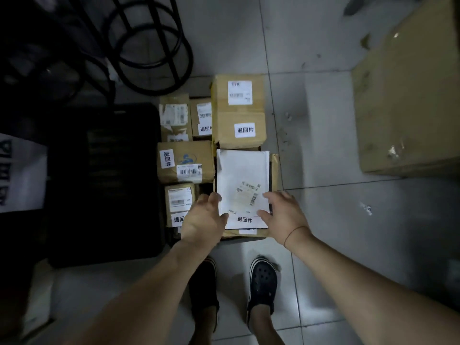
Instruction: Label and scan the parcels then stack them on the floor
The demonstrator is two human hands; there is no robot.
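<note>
Left hand (204, 217) and right hand (281, 215) spread loose, touching near edges of the white parcel (242, 170), flat atop brown boxes (186, 155)

Bare tile floor (318, 135) is open to the right of the parcel stack (239, 108) and beyond it. Black crate (104, 183) blocks the left, tight against the stack. Big carton (408, 100) far right. Stool frame (149, 46) behind. Shoes (262, 280) on the near side.

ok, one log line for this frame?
step: stacking | left hand: open, left edge of white mailer | right hand: open, right edge | mailer: labelled, flat on brown box | around: labelled boxes on floor
</note>
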